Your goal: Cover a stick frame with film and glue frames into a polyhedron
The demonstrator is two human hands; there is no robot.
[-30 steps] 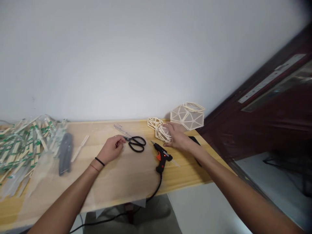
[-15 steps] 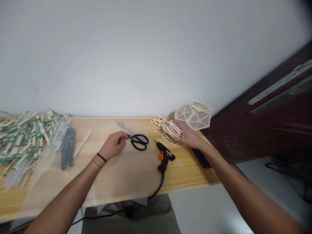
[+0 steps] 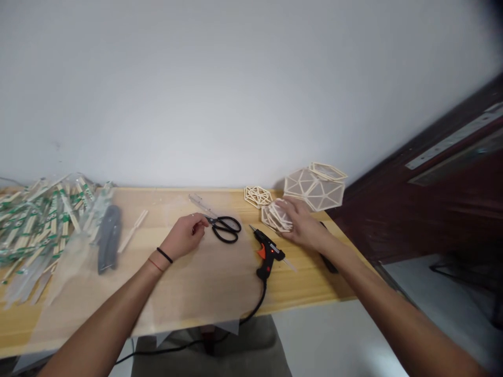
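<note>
wrapped chopsticks [image 3: 47,225] are piled far left. left hand [image 3: 185,234] is held curled at the scissors [image 3: 225,228]; whether anything is pinched can't be told. glue gun [image 3: 269,254] is laid right of those. small frame stack [image 3: 276,216], just behind it, is gripped by right hand [image 3: 303,226].

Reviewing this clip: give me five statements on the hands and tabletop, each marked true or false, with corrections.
1. The right hand has its grip on a stack of small wooden frames. True.
2. The glue gun lies on the table, right of the scissors. True.
3. The left hand holds the glue gun. False: it is beside the scissors.
4. A black band circles the left wrist. True.
5. The glue gun's trigger is white. False: it is orange.
</note>
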